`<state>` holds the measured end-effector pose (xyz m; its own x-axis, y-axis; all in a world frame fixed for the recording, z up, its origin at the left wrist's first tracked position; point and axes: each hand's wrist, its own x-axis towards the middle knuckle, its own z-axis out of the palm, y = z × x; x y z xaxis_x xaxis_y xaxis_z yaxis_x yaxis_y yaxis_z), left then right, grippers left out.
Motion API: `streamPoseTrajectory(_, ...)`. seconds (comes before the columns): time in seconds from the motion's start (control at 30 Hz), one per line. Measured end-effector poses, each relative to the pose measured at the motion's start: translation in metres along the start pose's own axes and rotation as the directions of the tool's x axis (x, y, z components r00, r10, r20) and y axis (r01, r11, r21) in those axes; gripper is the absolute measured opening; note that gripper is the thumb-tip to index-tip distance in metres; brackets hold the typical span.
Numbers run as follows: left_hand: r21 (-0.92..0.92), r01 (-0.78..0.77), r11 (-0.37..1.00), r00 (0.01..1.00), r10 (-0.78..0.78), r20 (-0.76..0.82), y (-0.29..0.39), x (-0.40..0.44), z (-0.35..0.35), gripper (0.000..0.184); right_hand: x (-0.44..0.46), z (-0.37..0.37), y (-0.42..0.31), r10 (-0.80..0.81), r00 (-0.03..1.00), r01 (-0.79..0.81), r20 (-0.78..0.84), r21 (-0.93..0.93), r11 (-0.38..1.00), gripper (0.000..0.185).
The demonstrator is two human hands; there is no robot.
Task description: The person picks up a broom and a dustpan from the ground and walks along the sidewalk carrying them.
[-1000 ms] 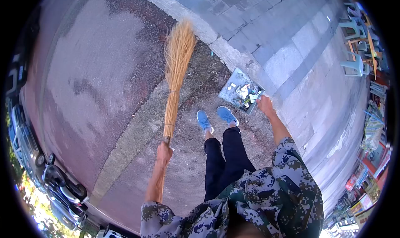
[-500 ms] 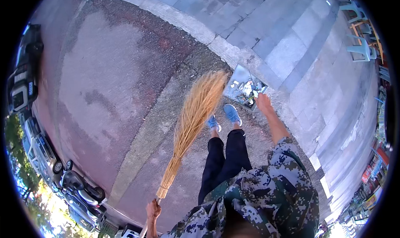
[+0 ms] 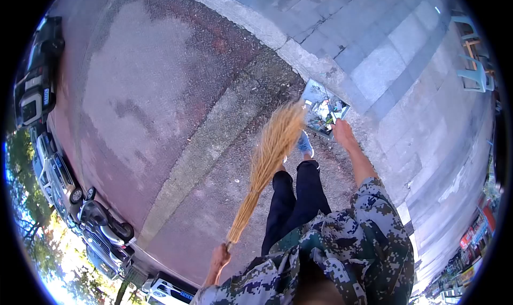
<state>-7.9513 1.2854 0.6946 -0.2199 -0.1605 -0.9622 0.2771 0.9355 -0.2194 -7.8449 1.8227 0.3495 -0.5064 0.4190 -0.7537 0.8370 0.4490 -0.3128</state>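
My left hand (image 3: 219, 256) is closed around the lower end of a straw broom (image 3: 263, 174), where the handle meets the bound stalks. The broom slants up and right, its loose bristle tips beside the left side of a dustpan (image 3: 315, 91). Paper scraps and other litter (image 3: 324, 110) lie in the dustpan. My right hand (image 3: 343, 132) is closed at the dustpan's near right side, on what looks like its thin handle. The broom's bristles partly cover my blue shoes (image 3: 304, 144).
A pale kerb (image 3: 291, 51) runs between the rough road and the paved walkway (image 3: 368, 72). Parked cars (image 3: 56, 171) and a motorcycle (image 3: 104, 219) line the left edge. Light-coloured plastic chairs (image 3: 474, 78) stand at the upper right, with shop goods (image 3: 473, 235) farther down.
The broom and my left hand have moved right, so the bristles now cover more of my shoes. The dustpan and my right hand appear slightly farther right as the view shifts.
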Motion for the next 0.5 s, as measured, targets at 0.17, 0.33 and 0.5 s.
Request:
streamPoseTrajectory(0.17,0.168,0.135,0.977,0.984,-0.111,-0.143,-0.066,-0.035,-0.044,0.014,0.001,0.032,0.0,0.099,0.995,-0.099,-0.004,-0.008,0.995,0.027)
streamPoseTrajectory(0.33,0.035,-0.038,0.999,0.986,0.043,-0.159,-0.053,0.042,-0.099,0.016,-0.007,0.036,0.007,0.218,0.975,-0.213,-0.034,0.118,0.97,0.028)
streamPoseTrajectory(0.5,-0.084,-0.133,0.988,0.958,0.106,-0.265,0.073,0.173,-0.172,0.022,-0.022,0.045,0.018,0.394,0.918,-0.381,-0.054,0.164,0.91,0.03)
